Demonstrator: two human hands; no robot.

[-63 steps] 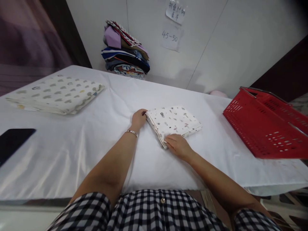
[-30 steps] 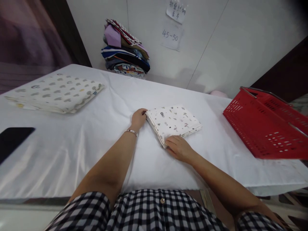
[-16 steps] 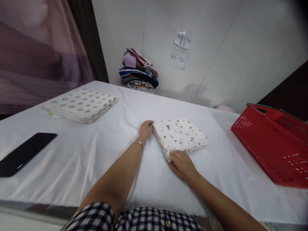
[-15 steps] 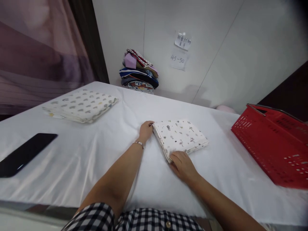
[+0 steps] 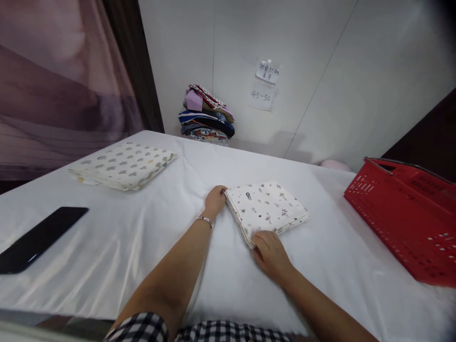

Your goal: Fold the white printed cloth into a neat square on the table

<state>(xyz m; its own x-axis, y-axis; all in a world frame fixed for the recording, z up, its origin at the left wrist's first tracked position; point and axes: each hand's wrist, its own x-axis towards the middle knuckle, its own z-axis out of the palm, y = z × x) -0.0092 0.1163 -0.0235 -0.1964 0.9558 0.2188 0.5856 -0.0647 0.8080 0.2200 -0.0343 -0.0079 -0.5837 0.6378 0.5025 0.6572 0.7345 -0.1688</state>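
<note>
A folded white cloth printed with small plants and animals lies on the white-covered table. At its far left corner my left hand pinches the layered edge. My right hand grips the near left corner, with fingers on top and the thumb at the edge. Between the two hands the stacked layers of the fold show along the left side. Another folded cloth, white with grey cloud-like shapes, rests at the far left of the table, apart from both hands.
A black phone-like slab lies at the left. To the right stands a red plastic basket with a metal handle. Behind the table, a stack of folded fabrics sits against the wall, below and left of paper notes.
The whole view has shifted slightly, so everything appears a little lower. Both hands keep their hold on the cloth's left corners, and the cloth looks unchanged.
</note>
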